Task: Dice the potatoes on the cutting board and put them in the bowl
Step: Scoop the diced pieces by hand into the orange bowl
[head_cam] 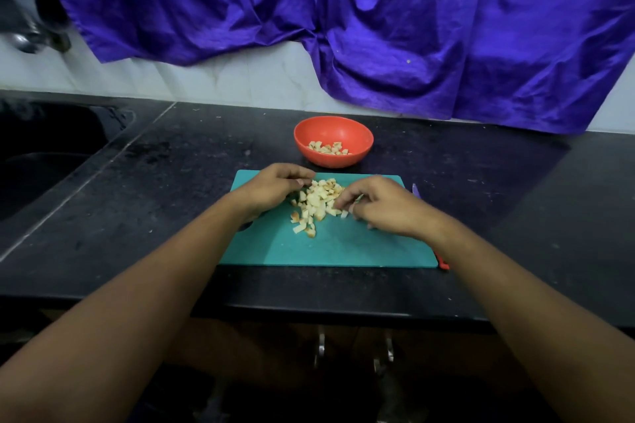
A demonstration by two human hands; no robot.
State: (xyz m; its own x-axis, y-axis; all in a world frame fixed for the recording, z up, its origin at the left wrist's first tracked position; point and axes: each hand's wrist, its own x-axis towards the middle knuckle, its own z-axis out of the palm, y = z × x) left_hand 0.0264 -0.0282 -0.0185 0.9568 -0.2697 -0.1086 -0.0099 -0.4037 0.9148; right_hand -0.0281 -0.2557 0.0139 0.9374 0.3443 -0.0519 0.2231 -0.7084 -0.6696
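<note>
Black stone desk [171,189], purple cloth [378,10] behind: we gather diced potato [318,203], likely light, damp and slippery, heaped mid cutting board [326,247]. Our left hand [275,187] curls its grip against the pile, hold unclear; our right hand [381,204] pinches pieces. Scooping from both sides looks best; the bowl [330,129] waits just beyond, knife [415,191] beside the board's right edge.

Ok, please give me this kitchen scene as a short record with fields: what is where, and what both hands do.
board: teal plastic cutting board on the black stone counter
pile: diced potato pieces on the board, between both hands
bowl: round orange bowl behind the board, few pieces inside
left: left hand, fingers curled at the pile's left edge
right: right hand, fingers curled at its right edge
grip: cannot tell whether either holds pieces
</note>
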